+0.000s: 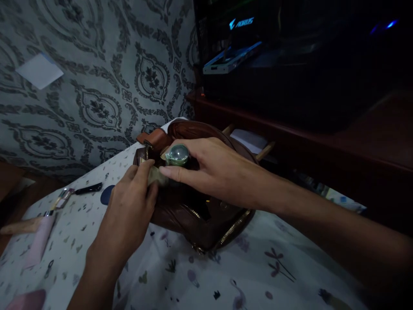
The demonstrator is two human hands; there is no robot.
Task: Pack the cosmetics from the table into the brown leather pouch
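Observation:
A brown leather bag [174,215] with gold-toothed zips lies unzipped on the patterned cloth. Over its opening, my right hand [213,170] curls its thumb and fingers around a small bottle with a round, glassy green end [178,155]. My left hand [132,206] is closed at the bag's left side, its fingertips pinching a pale, soft-looking piece [157,176] beside the bottle. What that piece is cannot be made out. Both hands partly hide the dark inside of the bag.
Left on the white printed tablecloth [200,280] lie a pink tube [40,241], a black-ended item [88,188] and a dark blue rounded object [107,194]. A dark glossy screen [290,64] stands behind at the right. Patterned wallpaper [97,86] rises at the back left.

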